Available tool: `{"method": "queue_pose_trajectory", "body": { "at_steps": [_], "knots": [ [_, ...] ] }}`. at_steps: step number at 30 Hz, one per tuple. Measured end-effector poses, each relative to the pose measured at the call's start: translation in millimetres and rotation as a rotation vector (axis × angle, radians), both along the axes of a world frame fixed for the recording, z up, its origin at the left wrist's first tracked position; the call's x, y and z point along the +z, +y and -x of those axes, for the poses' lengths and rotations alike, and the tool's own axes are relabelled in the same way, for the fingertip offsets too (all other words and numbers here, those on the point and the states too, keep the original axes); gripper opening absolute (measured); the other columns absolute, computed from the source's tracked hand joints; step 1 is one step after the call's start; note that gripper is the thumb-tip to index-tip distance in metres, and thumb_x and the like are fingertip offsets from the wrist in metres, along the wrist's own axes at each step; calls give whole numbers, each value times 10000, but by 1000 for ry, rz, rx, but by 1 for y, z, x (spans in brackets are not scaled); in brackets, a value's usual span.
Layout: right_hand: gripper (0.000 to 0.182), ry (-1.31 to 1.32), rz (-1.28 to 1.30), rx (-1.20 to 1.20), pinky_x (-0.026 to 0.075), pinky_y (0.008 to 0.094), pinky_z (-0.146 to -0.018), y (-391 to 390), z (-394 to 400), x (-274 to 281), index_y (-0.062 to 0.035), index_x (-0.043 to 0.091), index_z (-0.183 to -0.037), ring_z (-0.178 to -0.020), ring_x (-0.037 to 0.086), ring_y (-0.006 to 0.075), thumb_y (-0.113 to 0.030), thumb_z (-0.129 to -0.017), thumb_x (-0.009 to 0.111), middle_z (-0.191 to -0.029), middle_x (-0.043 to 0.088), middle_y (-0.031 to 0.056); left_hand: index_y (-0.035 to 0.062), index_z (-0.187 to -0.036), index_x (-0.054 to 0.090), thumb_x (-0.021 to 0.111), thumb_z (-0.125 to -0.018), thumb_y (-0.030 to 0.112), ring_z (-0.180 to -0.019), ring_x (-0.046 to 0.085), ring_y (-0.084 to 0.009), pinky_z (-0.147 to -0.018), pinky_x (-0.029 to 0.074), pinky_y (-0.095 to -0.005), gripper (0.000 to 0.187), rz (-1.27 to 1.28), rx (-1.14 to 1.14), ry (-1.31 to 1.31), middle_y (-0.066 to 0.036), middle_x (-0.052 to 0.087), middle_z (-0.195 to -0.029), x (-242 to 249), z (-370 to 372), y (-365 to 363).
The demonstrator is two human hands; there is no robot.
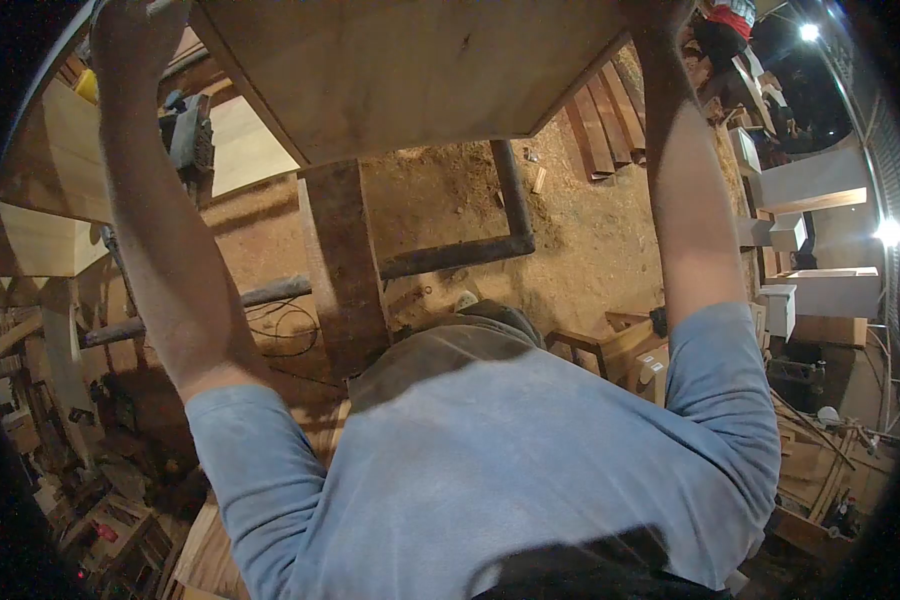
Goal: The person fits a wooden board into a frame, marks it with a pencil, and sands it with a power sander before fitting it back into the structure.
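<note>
A large wooden panel with a darker rim along its edges fills the top middle of the head view, raised in front of me and tilted. My left hand is at its upper left side, cut by the frame's top edge. Along the upper right side of the panel my right hand grips it, with most fingers cut off or hidden. Both arms are stretched forward, one on each side of the panel.
Below the panel, a brown board crosses a dark pipe frame over a sawdust-covered floor. Reddish planks lie ahead to the right. Pale cabinet-like boxes stand at far right. A small wooden frame is by my right side.
</note>
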State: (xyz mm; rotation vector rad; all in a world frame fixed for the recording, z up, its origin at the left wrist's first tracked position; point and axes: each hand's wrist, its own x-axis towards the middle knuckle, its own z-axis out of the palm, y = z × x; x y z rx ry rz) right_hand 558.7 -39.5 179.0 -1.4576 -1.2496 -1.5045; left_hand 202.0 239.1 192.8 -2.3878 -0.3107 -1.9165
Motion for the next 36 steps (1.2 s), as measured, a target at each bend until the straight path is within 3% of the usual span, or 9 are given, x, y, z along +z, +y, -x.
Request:
{"method": "queue_pose_trajectory", "body": {
  "at_steps": [14, 21, 23, 24, 26, 32, 36],
  "knots": [
    [302, -51, -10, -5, 382, 423, -960, 1, 5, 0, -33, 601, -1090, -1051, 541, 341, -132, -809, 555, -1063, 592, 171, -76, -667, 474, 678, -761, 158, -859, 555, -428, -812, 399, -572, 325, 96, -7, 33, -305, 548, -857, 0, 3, -2],
    [294, -51, -26, 10, 388, 416, -965, 0, 22, 5, -29, 601, -1086, -1049, 543, 339, -109, -809, 548, -1059, 594, 168, -67, -662, 474, 680, -730, 124, -849, 558, -412, -827, 398, -560, 289, 6, -2, 6, -283, 558, -838, -1, 2, 1],
    [303, 864, -183, 791, 389, 416, -961, -4, 44, 15, -27, 600, -1087, -1047, 543, 341, -89, -795, 549, -1061, 594, 170, -62, -653, 475, 679, -723, 117, -857, 566, -406, -823, 406, -547, 280, 67, 39, 40, -286, 580, -855, 0, 4, 0],
    [303, 864, -183, 790, 389, 416, -961, -3, 35, 11, -27, 600, -1087, -1047, 543, 341, -89, -795, 549, -1061, 594, 170, -62, -653, 475, 679, -723, 117, -857, 566, -406, -823, 406, -547, 280, 68, 38, 40, -286, 580, -855, -1, 3, 0],
    [319, -84, -18, 36, 385, 416, -958, 3, 14, 3, -20, 596, -1094, -1044, 543, 342, -70, -782, 547, -1061, 593, 174, -56, -641, 472, 682, -729, 121, -841, 572, -405, -805, 412, -538, 289, 26, -25, -35, -291, 596, -868, -3, 0, 1],
    [343, -132, 15, -9, 379, 419, -951, -1, 13, 4, -19, 590, -1109, -1040, 543, 341, -58, -770, 548, -1063, 592, 179, -66, -660, 509, 691, -737, 130, -805, 591, -401, -796, 424, -536, 278, -94, -67, -58, -284, 622, -879, -3, -2, 10],
    [324, -121, 5, -17, 379, 421, -950, 1, 7, 2, -21, 592, -1102, -1039, 543, 342, -67, -786, 537, -1064, 593, 175, -55, -648, 504, 690, -733, 127, -822, 601, -404, -789, 428, -538, 274, -38, -35, -44, -278, 627, -869, -1, -1, -1]
  ]
}}
